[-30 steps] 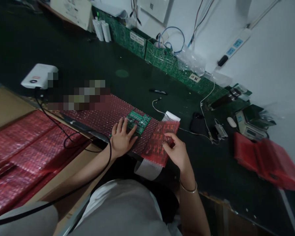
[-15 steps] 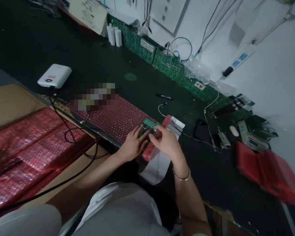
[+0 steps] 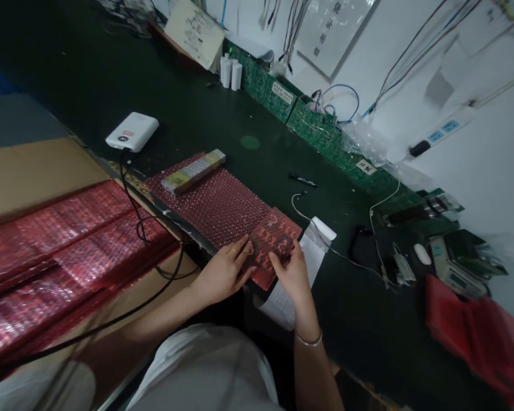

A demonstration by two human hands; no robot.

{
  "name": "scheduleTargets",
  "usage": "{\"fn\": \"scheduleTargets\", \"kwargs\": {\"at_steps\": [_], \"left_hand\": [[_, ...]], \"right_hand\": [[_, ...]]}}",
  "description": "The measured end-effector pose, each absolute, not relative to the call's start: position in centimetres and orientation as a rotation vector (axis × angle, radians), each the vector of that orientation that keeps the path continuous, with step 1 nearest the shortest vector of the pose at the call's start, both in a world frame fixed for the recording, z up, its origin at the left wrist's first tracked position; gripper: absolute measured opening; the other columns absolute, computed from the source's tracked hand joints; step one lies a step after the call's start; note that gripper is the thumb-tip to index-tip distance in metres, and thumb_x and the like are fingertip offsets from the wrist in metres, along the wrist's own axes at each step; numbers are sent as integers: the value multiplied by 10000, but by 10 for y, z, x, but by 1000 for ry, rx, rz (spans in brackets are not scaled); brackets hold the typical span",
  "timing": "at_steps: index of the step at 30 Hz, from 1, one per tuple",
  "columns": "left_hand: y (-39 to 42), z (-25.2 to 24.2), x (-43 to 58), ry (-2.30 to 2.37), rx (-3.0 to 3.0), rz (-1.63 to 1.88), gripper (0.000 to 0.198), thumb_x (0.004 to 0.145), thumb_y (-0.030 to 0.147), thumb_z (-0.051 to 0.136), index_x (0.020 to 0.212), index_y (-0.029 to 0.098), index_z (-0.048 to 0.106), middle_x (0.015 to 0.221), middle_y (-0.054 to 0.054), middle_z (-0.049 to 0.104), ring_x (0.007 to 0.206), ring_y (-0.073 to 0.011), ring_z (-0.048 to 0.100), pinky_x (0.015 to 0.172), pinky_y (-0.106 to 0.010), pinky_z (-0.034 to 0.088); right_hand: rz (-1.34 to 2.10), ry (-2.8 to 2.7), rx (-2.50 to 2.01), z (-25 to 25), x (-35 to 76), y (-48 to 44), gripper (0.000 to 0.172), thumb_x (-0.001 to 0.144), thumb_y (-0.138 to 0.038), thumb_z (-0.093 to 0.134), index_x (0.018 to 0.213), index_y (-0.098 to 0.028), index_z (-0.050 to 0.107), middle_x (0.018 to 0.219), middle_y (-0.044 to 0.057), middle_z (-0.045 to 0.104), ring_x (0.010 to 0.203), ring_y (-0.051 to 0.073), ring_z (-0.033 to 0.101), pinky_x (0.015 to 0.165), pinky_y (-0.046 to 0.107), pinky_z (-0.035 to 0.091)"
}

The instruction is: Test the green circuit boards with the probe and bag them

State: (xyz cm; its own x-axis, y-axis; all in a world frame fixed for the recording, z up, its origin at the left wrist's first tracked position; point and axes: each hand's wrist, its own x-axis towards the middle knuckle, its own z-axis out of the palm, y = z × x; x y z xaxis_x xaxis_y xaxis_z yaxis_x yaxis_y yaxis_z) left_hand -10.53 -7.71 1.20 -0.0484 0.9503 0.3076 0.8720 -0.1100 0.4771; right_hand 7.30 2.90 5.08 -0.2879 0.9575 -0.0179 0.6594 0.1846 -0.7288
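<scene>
Packet (image 3: 278, 229), likely light, soft and slippery, probably best held by its edges, lies between left hand (image 3: 226, 269), fingers spread, and right hand (image 3: 295, 279), grip unclear.

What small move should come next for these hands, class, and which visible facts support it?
Probably turn the red wrapped packet over once toward the bar. The left hand is at its near left side and the right hand at its right edge, while flat red bubble wrap lies between packet and bar.
</scene>
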Motion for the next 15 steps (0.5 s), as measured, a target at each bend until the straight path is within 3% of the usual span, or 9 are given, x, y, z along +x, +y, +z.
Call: {"fn": "scheduleTargets", "kwargs": {"at_steps": [3, 5, 8, 9, 11, 13, 15], "left_hand": [[-76, 9, -104, 1995, 2053, 898, 590, 1011, 473, 445, 1425, 59, 520, 1505, -257, 475, 1353, -363, 528, 1090, -503, 501], [-70, 18, -113, 1942, 2065, 893, 550, 1033, 473, 395, 1398, 94, 554, 1445, -220, 551, 1302, -320, 576, 1069, -460, 518], [-51, 41, -147, 1958, 2100, 864, 456, 1045, 457, 372, 1214, 167, 681, 1311, -157, 648, 1218, -285, 612, 1065, -436, 490], [-43, 49, -164, 2095, 2055, 873, 443, 1029, 465, 407, 1196, 160, 682, 1329, -172, 626, 1239, -312, 585, 1077, -465, 464], [-27, 62, -199, 2564, 1769, 893, 510, 980, 461, 488, 1338, 109, 578, 1430, -244, 518, 1329, -409, 477, 1097, -570, 385], [-12, 69, -231, 2880, 1460, 782, 637, 924, 426, 548, 1433, 54, 459, 1470, -298, 446, 1368, -479, 391, 1086, -632, 325], [-2, 69, -254, 2944, 1333, 599, 618, 899, 386, 540, 1379, 1, 485, 1395, -325, 489, 1328, -492, 411, 1045, -603, 351]], "right_hand": [[1266, -1802, -1352, 47, 73, 30, 992, 846, -551, 659, 1588, -118, 162, 1247, 184, 674, 1042, 281, 704, 887, 418, 580], [1288, -1800, -1264, 51, 66, 32, 1016, 848, -526, 666, 1616, -170, 105, 1355, 163, 631, 1165, 275, 666, 959, 420, 557], [1186, -1949, -1195, 60, 58, 37, 794, 850, -440, 655, 1558, -232, 361, 1434, 104, 591, 1298, 273, 585, 1072, 423, 486], [1168, -1990, -1195, 63, 56, 39, 674, 854, -420, 632, 1484, -231, 484, 1397, 92, 623, 1270, 272, 604, 1073, 422, 485], [1131, -2048, -1208, 67, 53, 43, 503, 846, -398, 598, 1311, -212, 648, 1278, 85, 697, 1152, 263, 667, 1032, 413, 511], [1071, -2094, -1230, 71, 50, 47, 474, 822, -387, 597, 1244, -193, 689, 1182, 89, 737, 1032, 255, 704, 959, 398, 547], [1012, -2161, -1262, 78, 46, 51, 497, 804, -367, 604, 1256, -179, 686, 1134, 93, 751, 962, 250, 717, 911, 384, 561]]}}
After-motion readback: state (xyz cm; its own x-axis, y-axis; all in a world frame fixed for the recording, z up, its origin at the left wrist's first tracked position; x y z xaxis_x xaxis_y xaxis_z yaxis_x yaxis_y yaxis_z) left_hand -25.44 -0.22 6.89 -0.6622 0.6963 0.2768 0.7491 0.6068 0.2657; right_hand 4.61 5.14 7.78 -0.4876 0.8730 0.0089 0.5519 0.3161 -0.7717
